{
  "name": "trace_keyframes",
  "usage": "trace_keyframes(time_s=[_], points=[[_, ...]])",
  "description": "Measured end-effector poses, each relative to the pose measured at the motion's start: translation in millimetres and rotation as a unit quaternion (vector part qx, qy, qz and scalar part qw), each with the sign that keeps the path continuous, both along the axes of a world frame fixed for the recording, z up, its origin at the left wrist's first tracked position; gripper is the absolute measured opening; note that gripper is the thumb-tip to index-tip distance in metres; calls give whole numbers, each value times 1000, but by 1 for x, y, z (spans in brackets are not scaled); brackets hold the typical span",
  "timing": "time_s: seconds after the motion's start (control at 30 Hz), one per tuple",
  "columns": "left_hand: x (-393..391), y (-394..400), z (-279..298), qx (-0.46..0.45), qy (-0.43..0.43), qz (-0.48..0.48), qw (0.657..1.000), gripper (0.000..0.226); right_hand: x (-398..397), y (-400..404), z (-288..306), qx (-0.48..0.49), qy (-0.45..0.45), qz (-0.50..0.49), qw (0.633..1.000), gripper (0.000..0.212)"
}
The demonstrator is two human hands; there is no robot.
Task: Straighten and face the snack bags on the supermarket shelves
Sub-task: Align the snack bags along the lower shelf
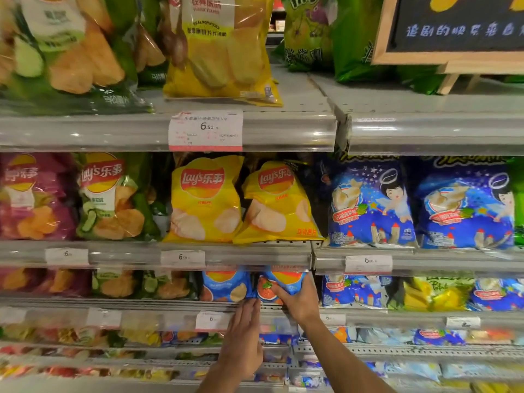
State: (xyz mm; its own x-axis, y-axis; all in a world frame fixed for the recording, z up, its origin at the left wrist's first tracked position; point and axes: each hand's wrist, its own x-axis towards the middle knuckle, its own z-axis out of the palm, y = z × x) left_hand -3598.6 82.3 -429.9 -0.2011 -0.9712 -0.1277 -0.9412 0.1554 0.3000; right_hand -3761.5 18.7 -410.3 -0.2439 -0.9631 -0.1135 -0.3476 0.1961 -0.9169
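the right hand [297, 300] grips a blue chip bag [286, 283] on the third shelf [170, 304], fingers curled round its lower front; the left hand [246, 333] lies straight-fingered at the shelf edge just beside it. the bag looks light, puffy, slippery and crushable, so holding its sides gently seems best.

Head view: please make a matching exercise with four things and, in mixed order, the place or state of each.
Things:
1. right hand
2. left hand
3. tilted yellow bag
4. chalkboard sign

Places or states:
A. top shelf, far right
B. grips a blue bag
C. leans left, beside an upright yellow bag
D. fingers straight, at the shelf edge

Pairs: 1-B, 2-D, 3-C, 4-A
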Motion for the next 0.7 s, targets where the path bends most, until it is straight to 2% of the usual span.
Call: trace_keyframes(time_s=[0.1, 0.33, 0.7], points=[[0, 0, 4, -1, 7, -1, 1000, 89, -3, -9, -6, 40, 20, 18, 999, 47], [-1, 0, 6, 12, 19, 4, 1000, 94, 8, -29, -12, 149, 136, 49, 978, 101], [-3, 4, 7, 7, 13, 6, 1000, 99, 8, -8, -16, 59, 137, 56, 987, 95]])
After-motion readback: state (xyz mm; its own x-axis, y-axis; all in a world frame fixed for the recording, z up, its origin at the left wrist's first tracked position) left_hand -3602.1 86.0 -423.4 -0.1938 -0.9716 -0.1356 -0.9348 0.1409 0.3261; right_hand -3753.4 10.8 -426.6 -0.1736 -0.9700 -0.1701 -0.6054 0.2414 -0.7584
